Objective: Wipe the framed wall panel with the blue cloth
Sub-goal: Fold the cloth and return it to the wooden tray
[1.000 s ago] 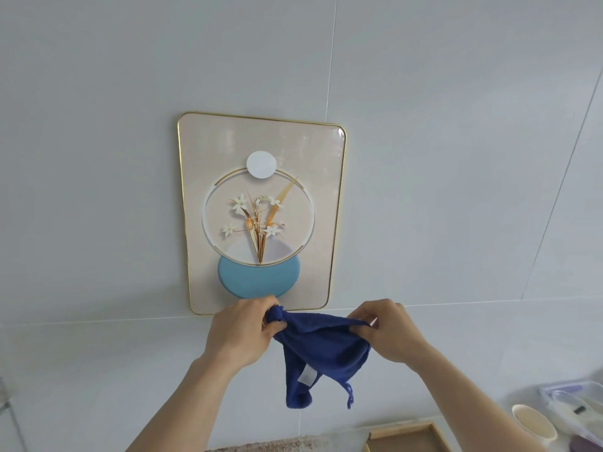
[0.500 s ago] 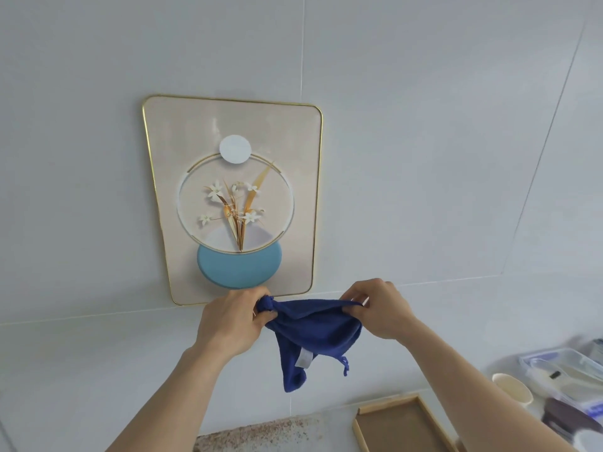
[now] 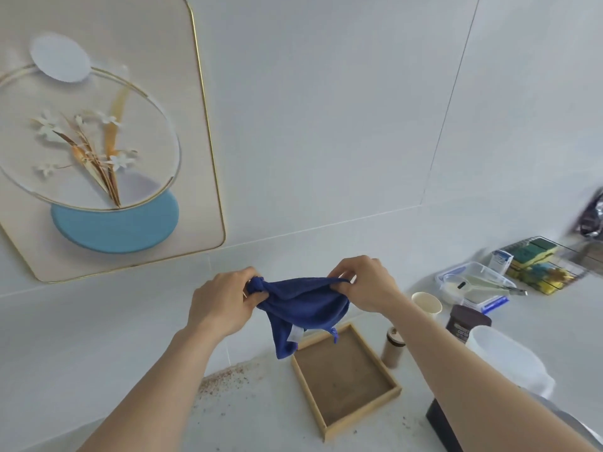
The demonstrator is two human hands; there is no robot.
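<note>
The framed wall panel (image 3: 192, 132) hangs on the wall at the upper left, cream with a thin gold rim, a flower design and a light-blue disc. The blue cloth (image 3: 303, 305) hangs bunched between my hands, below and to the right of the panel, apart from it. My left hand (image 3: 222, 301) pinches the cloth's left corner. My right hand (image 3: 365, 285) grips its right edge. A white label shows on the cloth's hanging part.
A shallow wooden tray (image 3: 346, 376) lies on the counter under the cloth, with brown crumbs (image 3: 225, 380) to its left. At the right stand a paper cup (image 3: 425, 305), a small shaker (image 3: 393, 347), a dark jar (image 3: 466, 324), a plastic box (image 3: 473, 282) and sponges (image 3: 535, 259).
The view has swung down and to the right, so the panel now sits at the upper left and more counter shows. Both hands still hold the cloth, stretched a little wider.
</note>
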